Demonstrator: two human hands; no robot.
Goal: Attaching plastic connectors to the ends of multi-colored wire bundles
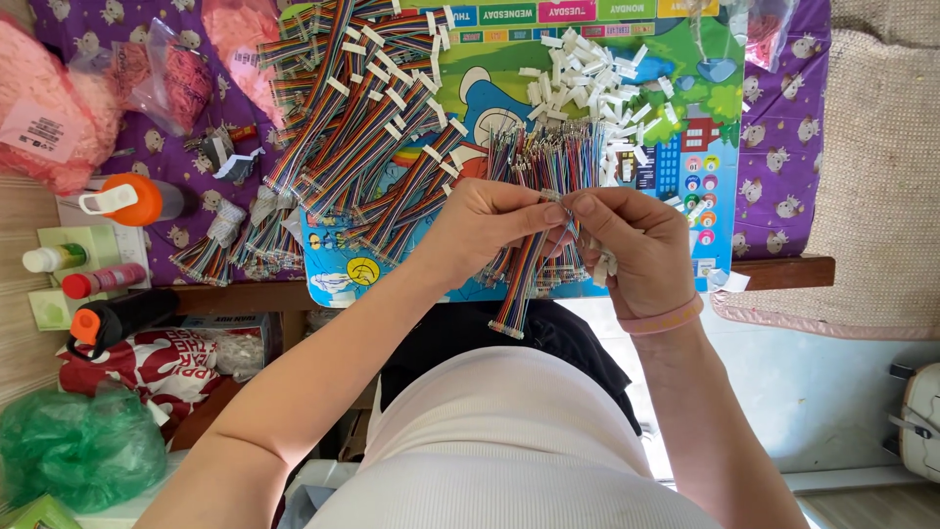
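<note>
Left hand: your left hand [480,230] is curled closed, thumb and forefinger pinching the top of a rainbow ribbon cable [519,284].
Right hand: your right hand [636,250] is closed too, fingertips meeting the left at the cable's upper end; white connectors [599,264] sit tucked in its palm.
Cable position: held just above the near table edge, in front of your body.
Cable axis: its length runs from your fingertips down toward you, tilted slightly left; the lower end with the small connector hangs free over your lap.
Surface: a low table [783,272] under a purple printed cloth [783,127], with a bright cartoon mat [509,88] on top.
On the mat: a pile of finished cables [362,118] at left, loose white housings [597,83] at right.
Room: bottles [108,279] and a green bag [78,451] on the floor at your left, a woven rug [881,167] at your right.
</note>
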